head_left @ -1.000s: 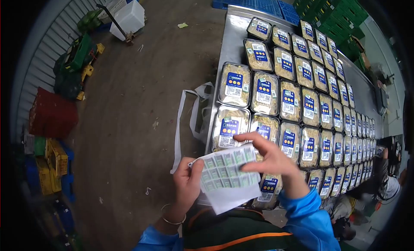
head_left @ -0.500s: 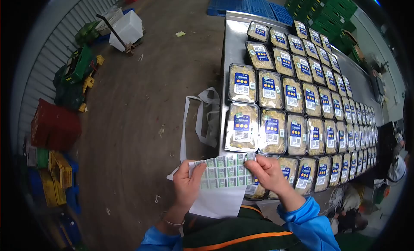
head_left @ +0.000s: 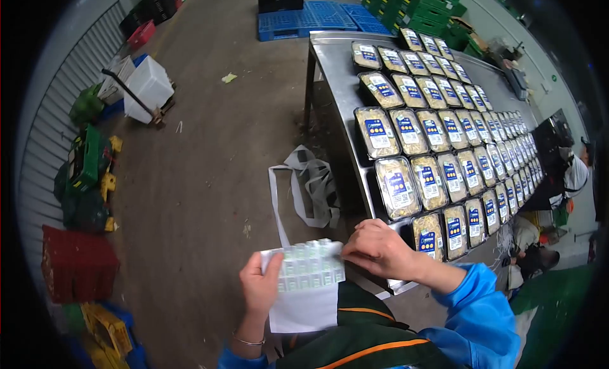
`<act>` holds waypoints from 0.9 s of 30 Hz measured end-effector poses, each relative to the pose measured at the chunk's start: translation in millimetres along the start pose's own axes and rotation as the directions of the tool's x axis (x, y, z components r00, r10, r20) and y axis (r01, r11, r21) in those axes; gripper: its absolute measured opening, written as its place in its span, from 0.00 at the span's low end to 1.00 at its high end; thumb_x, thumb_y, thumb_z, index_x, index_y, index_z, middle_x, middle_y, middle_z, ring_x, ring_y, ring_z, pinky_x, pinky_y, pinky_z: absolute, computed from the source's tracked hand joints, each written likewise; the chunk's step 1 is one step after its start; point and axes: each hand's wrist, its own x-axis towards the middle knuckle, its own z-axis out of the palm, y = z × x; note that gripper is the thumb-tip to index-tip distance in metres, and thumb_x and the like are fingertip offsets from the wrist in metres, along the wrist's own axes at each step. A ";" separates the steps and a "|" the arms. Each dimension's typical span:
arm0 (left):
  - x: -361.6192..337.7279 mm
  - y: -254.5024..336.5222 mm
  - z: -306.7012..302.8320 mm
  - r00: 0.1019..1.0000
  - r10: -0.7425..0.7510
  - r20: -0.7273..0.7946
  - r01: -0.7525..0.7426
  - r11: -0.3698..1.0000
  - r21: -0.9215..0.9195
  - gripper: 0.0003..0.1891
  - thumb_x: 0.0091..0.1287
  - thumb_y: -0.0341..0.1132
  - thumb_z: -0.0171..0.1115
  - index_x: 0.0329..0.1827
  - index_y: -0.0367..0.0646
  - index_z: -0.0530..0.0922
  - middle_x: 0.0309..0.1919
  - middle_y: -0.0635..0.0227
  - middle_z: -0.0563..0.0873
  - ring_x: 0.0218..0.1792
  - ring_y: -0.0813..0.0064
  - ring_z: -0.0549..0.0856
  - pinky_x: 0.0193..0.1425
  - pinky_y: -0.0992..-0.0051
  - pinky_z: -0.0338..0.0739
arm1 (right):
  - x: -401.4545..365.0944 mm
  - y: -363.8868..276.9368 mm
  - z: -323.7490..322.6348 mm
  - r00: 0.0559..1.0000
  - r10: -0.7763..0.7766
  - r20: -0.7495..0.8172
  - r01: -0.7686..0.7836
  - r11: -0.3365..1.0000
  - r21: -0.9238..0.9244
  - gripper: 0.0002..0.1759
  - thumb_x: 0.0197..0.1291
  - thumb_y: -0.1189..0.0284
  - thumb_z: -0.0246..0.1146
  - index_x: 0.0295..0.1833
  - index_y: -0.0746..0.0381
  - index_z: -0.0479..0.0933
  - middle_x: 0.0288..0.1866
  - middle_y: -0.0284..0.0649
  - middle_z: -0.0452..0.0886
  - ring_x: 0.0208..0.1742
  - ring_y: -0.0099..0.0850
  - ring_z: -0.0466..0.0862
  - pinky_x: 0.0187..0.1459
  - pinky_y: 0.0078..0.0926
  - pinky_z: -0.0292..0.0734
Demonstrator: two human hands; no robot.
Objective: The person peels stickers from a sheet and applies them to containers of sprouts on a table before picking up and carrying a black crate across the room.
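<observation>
My left hand [head_left: 260,286] grips the left side of a sticker sheet [head_left: 309,267], thumb on top. Rows of small green-and-white labels cover its upper part, and white backing [head_left: 304,310] hangs below. At the sheet's upper right edge, my right hand [head_left: 380,250] is closed in a pinch; whether a single label has come loose in its fingers is hidden. Just beyond, black trays of pale, sprout-like food [head_left: 398,186] stand in rows on a metal table [head_left: 339,77]. Their film tops carry blue-and-white labels, and some show a small green sticker.
White strapping [head_left: 311,191] lies in loops on the floor beside the table. Blue pallets [head_left: 311,20] and stacked green crates [head_left: 425,10] stand behind it. To the left are a white tub [head_left: 149,90] and a red box [head_left: 79,264]. Another person [head_left: 533,258] is at the right.
The view has swung, so the table sits further right. My right thumb has left the sheet's face, and those fingers now pinch at its edge. My left hand keeps its hold.
</observation>
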 end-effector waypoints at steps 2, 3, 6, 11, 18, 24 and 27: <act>13.7 -11.7 -16.2 0.995 -0.009 -0.097 -0.006 0.987 -0.160 0.03 0.61 0.26 0.59 0.32 0.35 0.78 0.24 0.76 0.81 0.25 0.89 0.75 0.28 0.85 0.70 | -1.2 3.0 3.4 0.879 0.382 -0.286 -0.331 0.920 0.211 0.08 0.49 0.74 0.66 0.36 0.61 0.77 0.32 0.35 0.79 0.34 0.29 0.79 0.40 0.25 0.73; 16.8 -15.7 -23.7 0.998 -0.029 -0.048 0.020 0.985 -0.172 0.04 0.62 0.26 0.58 0.35 0.34 0.77 0.27 0.74 0.81 0.27 0.89 0.76 0.31 0.86 0.70 | 1.4 17.5 -1.4 0.668 0.653 -0.356 -0.457 0.738 0.497 0.08 0.50 0.74 0.65 0.36 0.63 0.77 0.33 0.32 0.80 0.37 0.21 0.78 0.41 0.21 0.72; 29.7 -27.2 -42.9 0.990 0.027 0.138 -0.036 0.997 0.061 0.06 0.62 0.27 0.59 0.38 0.33 0.76 0.32 0.70 0.81 0.31 0.88 0.77 0.34 0.87 0.71 | 10.1 122.5 -29.7 0.381 0.755 -0.534 -0.283 0.645 0.710 0.13 0.50 0.78 0.64 0.43 0.65 0.74 0.32 0.35 0.78 0.35 0.21 0.77 0.42 0.16 0.71; 68.6 5.6 -60.8 0.988 0.010 0.152 -0.004 0.999 -0.040 0.08 0.60 0.24 0.60 0.41 0.32 0.76 0.34 0.68 0.80 0.33 0.86 0.77 0.38 0.86 0.72 | 55.4 249.6 -45.8 0.493 0.694 -0.524 -0.480 0.720 0.502 0.14 0.49 0.78 0.64 0.43 0.67 0.74 0.31 0.36 0.79 0.33 0.22 0.78 0.36 0.18 0.73; 183.7 31.0 -65.3 0.993 -0.047 0.106 0.042 0.998 0.051 0.08 0.59 0.21 0.58 0.41 0.31 0.76 0.36 0.66 0.80 0.37 0.83 0.78 0.41 0.83 0.73 | 68.3 367.9 -41.0 0.303 0.797 -0.522 -0.847 0.476 0.236 0.21 0.37 0.70 0.69 0.41 0.62 0.74 0.29 0.43 0.79 0.31 0.34 0.80 0.37 0.28 0.75; 320.3 100.5 -38.3 0.899 0.036 0.436 -0.116 0.980 0.160 0.08 0.62 0.22 0.54 0.44 0.31 0.75 0.39 0.66 0.79 0.40 0.82 0.77 0.42 0.83 0.71 | 136.2 304.3 -58.2 0.411 0.736 -0.538 -0.735 0.617 0.281 0.24 0.44 0.69 0.69 0.49 0.64 0.74 0.44 0.45 0.76 0.46 0.34 0.77 0.47 0.27 0.72; 376.3 123.5 -11.3 0.915 -0.014 0.404 -0.020 0.997 0.079 0.10 0.63 0.22 0.54 0.47 0.31 0.74 0.39 0.67 0.80 0.39 0.83 0.78 0.43 0.84 0.72 | 250.3 211.2 -72.2 0.764 0.621 -0.174 -0.399 0.667 0.630 0.23 0.49 0.71 0.66 0.52 0.65 0.73 0.46 0.43 0.75 0.44 0.32 0.77 0.45 0.25 0.73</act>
